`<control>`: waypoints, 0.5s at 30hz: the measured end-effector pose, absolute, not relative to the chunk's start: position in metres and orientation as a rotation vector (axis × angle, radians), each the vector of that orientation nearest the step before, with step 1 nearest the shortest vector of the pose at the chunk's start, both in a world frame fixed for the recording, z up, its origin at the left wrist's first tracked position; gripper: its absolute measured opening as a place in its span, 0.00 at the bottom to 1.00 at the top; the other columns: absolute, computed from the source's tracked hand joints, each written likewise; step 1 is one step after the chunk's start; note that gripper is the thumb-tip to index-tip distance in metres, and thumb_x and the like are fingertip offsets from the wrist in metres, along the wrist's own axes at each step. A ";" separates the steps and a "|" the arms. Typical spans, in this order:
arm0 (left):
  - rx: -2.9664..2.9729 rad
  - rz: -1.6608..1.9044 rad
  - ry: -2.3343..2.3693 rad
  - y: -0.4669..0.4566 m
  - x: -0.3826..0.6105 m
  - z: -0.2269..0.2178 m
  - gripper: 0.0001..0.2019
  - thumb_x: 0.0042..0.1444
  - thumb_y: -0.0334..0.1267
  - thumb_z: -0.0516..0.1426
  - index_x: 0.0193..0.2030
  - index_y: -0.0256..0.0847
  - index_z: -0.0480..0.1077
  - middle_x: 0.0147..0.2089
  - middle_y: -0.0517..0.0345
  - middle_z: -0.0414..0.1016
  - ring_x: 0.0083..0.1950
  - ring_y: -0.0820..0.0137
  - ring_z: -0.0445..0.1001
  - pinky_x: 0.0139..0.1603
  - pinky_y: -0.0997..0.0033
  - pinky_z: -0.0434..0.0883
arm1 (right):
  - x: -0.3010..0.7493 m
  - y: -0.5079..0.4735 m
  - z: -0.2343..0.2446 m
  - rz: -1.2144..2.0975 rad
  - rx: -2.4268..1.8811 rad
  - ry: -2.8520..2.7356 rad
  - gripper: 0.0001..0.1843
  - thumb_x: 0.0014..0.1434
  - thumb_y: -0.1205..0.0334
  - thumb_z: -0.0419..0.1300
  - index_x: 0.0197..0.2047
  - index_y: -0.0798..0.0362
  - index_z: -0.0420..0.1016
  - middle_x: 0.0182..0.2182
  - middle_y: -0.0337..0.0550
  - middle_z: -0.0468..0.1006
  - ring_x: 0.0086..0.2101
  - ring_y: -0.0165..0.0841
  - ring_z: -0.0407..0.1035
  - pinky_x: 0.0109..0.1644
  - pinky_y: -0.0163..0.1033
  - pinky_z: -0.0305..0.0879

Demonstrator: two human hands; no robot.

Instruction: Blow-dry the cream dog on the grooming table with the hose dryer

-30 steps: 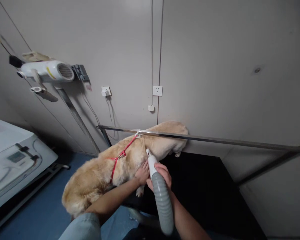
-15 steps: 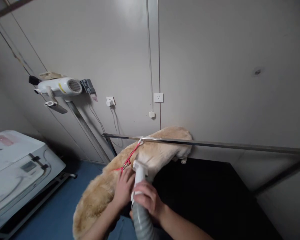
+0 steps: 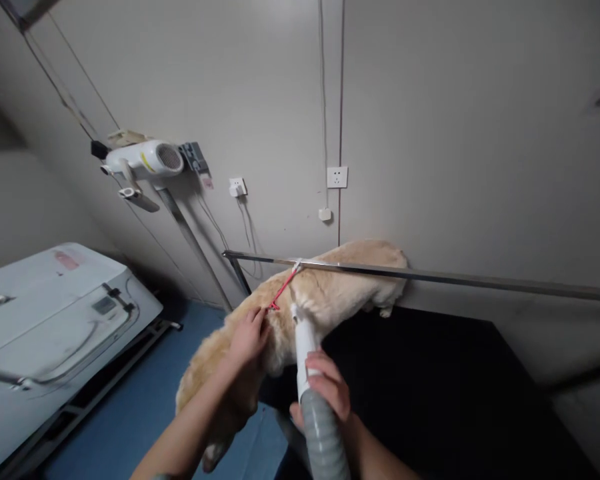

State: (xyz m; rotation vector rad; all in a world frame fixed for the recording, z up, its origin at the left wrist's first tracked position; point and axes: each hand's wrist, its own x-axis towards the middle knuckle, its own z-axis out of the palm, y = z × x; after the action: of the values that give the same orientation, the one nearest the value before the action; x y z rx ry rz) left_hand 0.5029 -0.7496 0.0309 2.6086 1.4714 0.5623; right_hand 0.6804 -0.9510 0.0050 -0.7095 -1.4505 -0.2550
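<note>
A golden-furred dog (image 3: 330, 293) stands on a black table (image 3: 430, 387) against the wall, tied by a red leash (image 3: 281, 291) to a steel bar (image 3: 430, 275). My left hand (image 3: 247, 337) lies on the dog's back beside the leash, fingers flat in the fur. My right hand (image 3: 327, 390) is wrapped round a white blower nozzle (image 3: 303, 340) on a grey ribbed hose (image 3: 323, 437). The nozzle tip points into the fur just right of my left hand.
A white dryer (image 3: 145, 160) hangs on a wall arm at upper left. Wall sockets (image 3: 337, 177) and cables run above the dog. A white machine (image 3: 45, 313) stands at left on the blue floor (image 3: 145, 400).
My left hand has slid up the dog's back toward the leash. The nozzle now points higher on the fur, and the view has shifted left.
</note>
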 end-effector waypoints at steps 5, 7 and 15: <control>2.591 0.555 1.375 -0.728 0.494 0.052 0.19 0.73 0.36 0.53 0.63 0.39 0.80 0.64 0.42 0.82 0.63 0.55 0.81 0.67 0.59 0.74 | 0.654 -0.958 0.010 -0.373 -0.697 -1.525 0.33 0.64 0.50 0.73 0.68 0.43 0.69 0.52 0.49 0.85 0.49 0.45 0.85 0.61 0.59 0.86; 2.601 0.553 1.338 -0.722 0.489 0.057 0.16 0.71 0.37 0.56 0.58 0.39 0.81 0.59 0.44 0.82 0.59 0.57 0.81 0.62 0.61 0.75 | 0.640 -0.959 0.010 -0.476 -0.759 -1.493 0.32 0.64 0.53 0.74 0.67 0.42 0.70 0.52 0.49 0.84 0.50 0.45 0.84 0.63 0.58 0.85; 2.691 0.519 1.137 -0.693 0.442 0.069 0.11 0.67 0.39 0.60 0.49 0.40 0.82 0.52 0.44 0.82 0.55 0.56 0.81 0.60 0.61 0.75 | 0.568 -0.948 -0.012 -0.542 -0.886 -1.407 0.32 0.62 0.51 0.76 0.65 0.41 0.70 0.53 0.49 0.84 0.52 0.47 0.84 0.62 0.59 0.86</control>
State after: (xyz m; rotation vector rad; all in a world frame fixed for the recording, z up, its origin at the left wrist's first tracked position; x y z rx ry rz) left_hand 0.4415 -0.6929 0.0688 2.6914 1.1368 0.5188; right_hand 0.5678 -0.9476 -0.0120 -0.8859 -1.4067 -0.5420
